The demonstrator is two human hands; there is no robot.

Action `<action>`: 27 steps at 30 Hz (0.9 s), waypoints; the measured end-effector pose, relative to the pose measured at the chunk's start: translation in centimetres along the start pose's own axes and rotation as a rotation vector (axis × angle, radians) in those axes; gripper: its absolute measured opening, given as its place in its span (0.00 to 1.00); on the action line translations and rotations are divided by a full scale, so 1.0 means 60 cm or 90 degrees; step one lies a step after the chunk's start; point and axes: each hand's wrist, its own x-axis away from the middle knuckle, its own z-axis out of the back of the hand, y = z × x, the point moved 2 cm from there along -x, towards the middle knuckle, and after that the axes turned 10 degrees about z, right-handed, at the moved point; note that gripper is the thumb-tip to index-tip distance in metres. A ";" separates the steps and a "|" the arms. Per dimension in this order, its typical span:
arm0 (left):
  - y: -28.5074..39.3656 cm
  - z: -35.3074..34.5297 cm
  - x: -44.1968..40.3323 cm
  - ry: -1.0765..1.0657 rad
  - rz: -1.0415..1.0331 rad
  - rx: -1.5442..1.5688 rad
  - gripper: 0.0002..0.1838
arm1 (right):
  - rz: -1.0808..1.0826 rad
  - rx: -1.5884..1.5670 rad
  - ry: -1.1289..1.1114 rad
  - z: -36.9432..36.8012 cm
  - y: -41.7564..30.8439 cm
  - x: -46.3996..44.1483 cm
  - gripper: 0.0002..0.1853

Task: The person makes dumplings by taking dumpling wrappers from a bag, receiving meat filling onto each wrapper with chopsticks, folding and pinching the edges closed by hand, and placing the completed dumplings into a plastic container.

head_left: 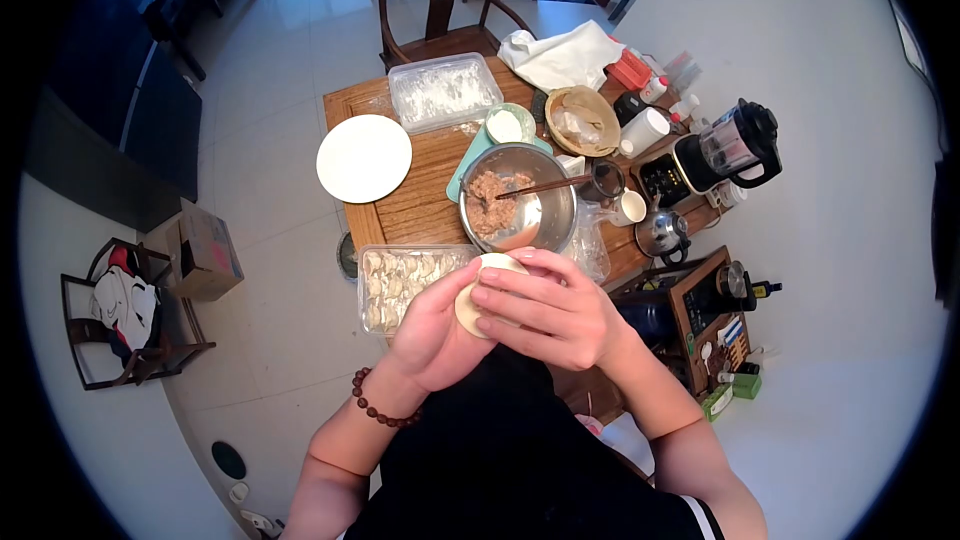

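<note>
A round, pale dough wrapper lies against the palm and fingers of my left hand, which wears a beaded bracelet. My right hand covers the wrapper's right side, its fingertips pressing on the dough. Just beyond the hands stands a metal bowl of minced filling, with chopsticks resting in it. Partly behind my left hand is a plastic tray with several floured dumplings. Whether the wrapper holds any filling is hidden by the fingers.
On the wooden table are a white plate, a floured plastic container, a small bowl of white powder and a basket. A blender and a glass kettle stand at the right. Beyond the table is a chair.
</note>
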 end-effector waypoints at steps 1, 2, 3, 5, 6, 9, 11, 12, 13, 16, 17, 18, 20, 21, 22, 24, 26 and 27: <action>0.000 0.002 0.001 -0.011 -0.009 -0.005 0.29 | 0.001 0.000 0.000 -0.001 0.001 0.001 0.13; 0.001 0.003 0.001 -0.022 -0.018 -0.009 0.29 | 0.003 -0.008 -0.004 -0.003 0.001 0.003 0.13; 0.002 0.001 0.002 -0.022 -0.019 -0.009 0.29 | 0.006 -0.016 -0.007 -0.005 0.002 0.004 0.12; 0.003 -0.004 0.003 0.017 -0.013 -0.054 0.28 | 0.009 -0.020 -0.005 -0.003 0.004 0.005 0.12; 0.002 -0.002 0.002 0.016 -0.014 -0.053 0.28 | 0.010 -0.022 -0.004 -0.002 0.004 0.006 0.12; 0.000 0.006 0.001 0.010 -0.017 -0.056 0.28 | 0.015 -0.028 0.008 -0.004 0.006 0.008 0.13; 0.000 0.007 -0.001 0.010 -0.017 -0.060 0.28 | 0.007 -0.030 0.004 -0.005 0.005 0.012 0.12; -0.001 0.009 -0.002 0.010 -0.016 -0.060 0.28 | 0.001 -0.032 0.000 -0.005 0.005 0.014 0.12; -0.002 0.010 -0.003 0.011 -0.018 -0.065 0.28 | 0.000 -0.032 0.000 -0.006 0.005 0.015 0.12; -0.005 0.018 -0.007 0.017 -0.019 -0.082 0.29 | -0.005 -0.038 -0.011 -0.007 0.007 0.017 0.13; -0.005 0.019 -0.008 0.022 -0.019 -0.095 0.29 | -0.009 -0.043 -0.004 -0.007 0.008 0.017 0.13; -0.005 0.015 -0.007 0.022 -0.019 -0.095 0.29 | -0.013 -0.048 0.002 -0.007 0.008 0.016 0.12; -0.005 0.005 -0.003 0.044 -0.027 -0.092 0.27 | -0.036 -0.050 0.027 -0.009 0.005 0.016 0.13; -0.007 0.009 -0.002 0.044 -0.027 -0.091 0.27 | -0.061 -0.052 0.053 -0.010 0.004 0.017 0.13; -0.009 0.018 0.000 0.032 -0.031 -0.094 0.27 | -0.060 -0.053 0.052 -0.012 0.002 0.015 0.13; -0.010 0.027 0.000 0.021 -0.033 -0.097 0.27 | -0.121 -0.069 0.078 -0.015 0.003 0.015 0.14; -0.006 0.026 -0.001 -0.054 -0.032 -0.045 0.27 | -0.120 -0.080 0.079 -0.012 0.000 0.011 0.14; -0.005 0.020 -0.001 -0.053 -0.035 -0.045 0.27 | -0.118 -0.091 0.081 -0.012 0.000 0.009 0.14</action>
